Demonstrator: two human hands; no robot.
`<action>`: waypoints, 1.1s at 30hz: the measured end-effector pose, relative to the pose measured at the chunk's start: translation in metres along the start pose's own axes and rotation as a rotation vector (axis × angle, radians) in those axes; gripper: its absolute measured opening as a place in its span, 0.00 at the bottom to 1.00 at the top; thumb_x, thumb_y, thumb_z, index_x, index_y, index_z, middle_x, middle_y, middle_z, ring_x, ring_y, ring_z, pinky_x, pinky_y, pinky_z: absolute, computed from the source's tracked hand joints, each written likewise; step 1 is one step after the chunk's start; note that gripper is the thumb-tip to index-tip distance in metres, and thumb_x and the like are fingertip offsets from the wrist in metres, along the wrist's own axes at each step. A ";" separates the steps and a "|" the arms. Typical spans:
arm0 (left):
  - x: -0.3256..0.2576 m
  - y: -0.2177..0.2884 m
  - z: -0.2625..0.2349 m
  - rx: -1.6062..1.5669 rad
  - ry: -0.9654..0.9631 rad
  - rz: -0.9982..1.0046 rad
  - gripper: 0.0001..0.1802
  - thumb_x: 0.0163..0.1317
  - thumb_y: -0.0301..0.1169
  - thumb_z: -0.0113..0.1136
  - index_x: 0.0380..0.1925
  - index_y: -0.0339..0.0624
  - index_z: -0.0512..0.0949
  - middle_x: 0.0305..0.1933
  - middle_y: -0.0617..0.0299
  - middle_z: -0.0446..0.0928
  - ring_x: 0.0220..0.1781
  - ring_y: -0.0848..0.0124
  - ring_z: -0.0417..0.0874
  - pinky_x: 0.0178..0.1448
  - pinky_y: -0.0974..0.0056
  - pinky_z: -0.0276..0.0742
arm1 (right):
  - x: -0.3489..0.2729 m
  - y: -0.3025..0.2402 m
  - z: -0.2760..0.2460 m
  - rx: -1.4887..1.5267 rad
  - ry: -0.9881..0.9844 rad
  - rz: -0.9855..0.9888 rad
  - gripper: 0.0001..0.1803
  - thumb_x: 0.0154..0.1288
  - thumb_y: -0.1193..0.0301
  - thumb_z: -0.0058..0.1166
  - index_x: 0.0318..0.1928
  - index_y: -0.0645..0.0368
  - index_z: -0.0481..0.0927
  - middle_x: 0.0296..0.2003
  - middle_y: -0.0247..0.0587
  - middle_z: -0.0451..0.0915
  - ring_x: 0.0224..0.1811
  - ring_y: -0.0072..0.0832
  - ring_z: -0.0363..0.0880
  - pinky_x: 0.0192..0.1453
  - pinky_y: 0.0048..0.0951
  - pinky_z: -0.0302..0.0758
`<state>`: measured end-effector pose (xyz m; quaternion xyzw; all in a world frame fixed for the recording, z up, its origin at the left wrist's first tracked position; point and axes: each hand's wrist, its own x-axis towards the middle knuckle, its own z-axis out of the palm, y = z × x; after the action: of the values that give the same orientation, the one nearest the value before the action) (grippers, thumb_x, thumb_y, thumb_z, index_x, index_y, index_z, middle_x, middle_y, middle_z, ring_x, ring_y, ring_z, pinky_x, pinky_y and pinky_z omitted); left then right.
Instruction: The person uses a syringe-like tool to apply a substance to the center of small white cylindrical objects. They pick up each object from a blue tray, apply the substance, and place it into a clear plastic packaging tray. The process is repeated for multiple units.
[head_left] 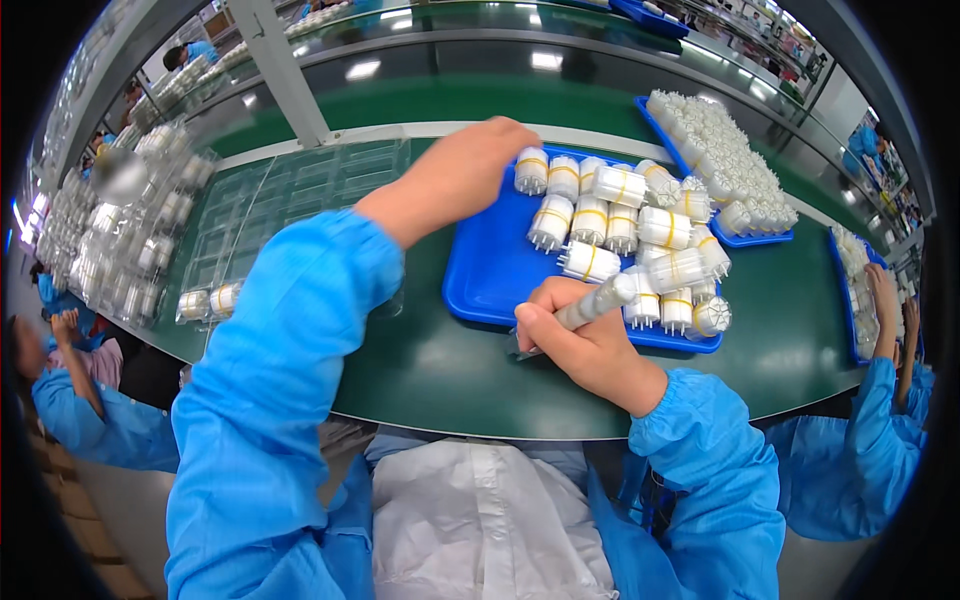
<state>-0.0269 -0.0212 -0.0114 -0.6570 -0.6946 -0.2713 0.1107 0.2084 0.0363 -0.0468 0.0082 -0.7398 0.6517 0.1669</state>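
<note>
My left hand (465, 170) reaches to the far left corner of a blue tray (478, 262), against a white cylindrical part (531, 170) with a yellow band. Its fingertips are hidden, so whether they grip that part does not show. Several more white parts with yellow bands (590, 220) and thin pins lie piled in the tray, some upright, others on their sides. In front of the tray, my right hand (590, 345) is closed around a thick pale grey rod-shaped tool (603, 300), slanting with its rounded end up to the right. Something clear shows below its fingers.
To the left lies a clear compartmented plastic tray (290, 200) with two white parts (210, 300) at its near edge. Stacked filled clear trays (130, 230) stand farther left. Another blue tray (752, 240) heaped with white parts is at far right. Co-workers sit on both sides.
</note>
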 end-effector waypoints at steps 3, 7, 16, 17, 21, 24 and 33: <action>0.025 0.005 0.029 0.058 -0.299 -0.205 0.18 0.64 0.31 0.56 0.54 0.42 0.80 0.53 0.42 0.77 0.55 0.46 0.81 0.61 0.51 0.77 | -0.001 0.002 -0.002 -0.029 0.001 -0.043 0.16 0.72 0.67 0.59 0.27 0.59 0.75 0.19 0.29 0.76 0.22 0.14 0.69 0.24 0.24 0.65; 0.027 -0.008 0.035 -0.055 -0.335 -0.270 0.23 0.60 0.36 0.59 0.57 0.44 0.79 0.61 0.39 0.71 0.57 0.45 0.80 0.63 0.53 0.77 | -0.002 0.000 -0.001 -0.055 -0.023 -0.059 0.16 0.71 0.67 0.59 0.26 0.60 0.75 0.18 0.29 0.74 0.21 0.16 0.67 0.23 0.26 0.63; -0.044 0.069 -0.043 -0.068 0.030 -0.195 0.23 0.52 0.34 0.71 0.48 0.43 0.78 0.54 0.49 0.72 0.52 0.51 0.79 0.55 0.55 0.77 | -0.004 -0.017 -0.012 0.046 0.114 -0.044 0.14 0.72 0.69 0.58 0.27 0.60 0.77 0.26 0.34 0.80 0.27 0.17 0.76 0.32 0.23 0.72; -0.060 0.084 -0.051 -0.122 0.002 -0.160 0.23 0.52 0.33 0.72 0.49 0.44 0.78 0.52 0.51 0.72 0.51 0.52 0.79 0.55 0.56 0.77 | -0.004 -0.023 -0.018 0.063 0.138 -0.086 0.13 0.72 0.70 0.58 0.28 0.59 0.77 0.26 0.33 0.80 0.27 0.17 0.76 0.33 0.22 0.73; -0.126 0.130 -0.044 -0.249 -0.132 -0.228 0.25 0.51 0.29 0.73 0.50 0.40 0.78 0.45 0.55 0.77 0.46 0.61 0.80 0.47 0.60 0.78 | -0.002 -0.031 -0.018 0.148 0.145 -0.091 0.12 0.72 0.71 0.57 0.28 0.59 0.76 0.26 0.34 0.80 0.28 0.17 0.76 0.33 0.22 0.75; -0.150 0.133 -0.014 -0.353 -0.028 -0.349 0.26 0.51 0.30 0.75 0.50 0.39 0.78 0.43 0.56 0.80 0.43 0.63 0.81 0.41 0.62 0.78 | -0.004 -0.031 -0.013 0.219 0.116 -0.041 0.12 0.72 0.71 0.56 0.28 0.60 0.76 0.26 0.34 0.80 0.28 0.17 0.76 0.33 0.23 0.75; -0.150 0.126 0.004 -0.406 0.103 -0.260 0.30 0.50 0.29 0.77 0.55 0.41 0.78 0.47 0.56 0.80 0.43 0.62 0.81 0.40 0.63 0.78 | -0.008 -0.027 -0.008 0.144 0.052 -0.006 0.13 0.72 0.71 0.56 0.28 0.60 0.78 0.26 0.33 0.81 0.29 0.16 0.76 0.33 0.22 0.74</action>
<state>0.1133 -0.1482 -0.0622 -0.5561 -0.6980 -0.4505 -0.0239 0.2239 0.0381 -0.0216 0.0057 -0.6863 0.7029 0.1869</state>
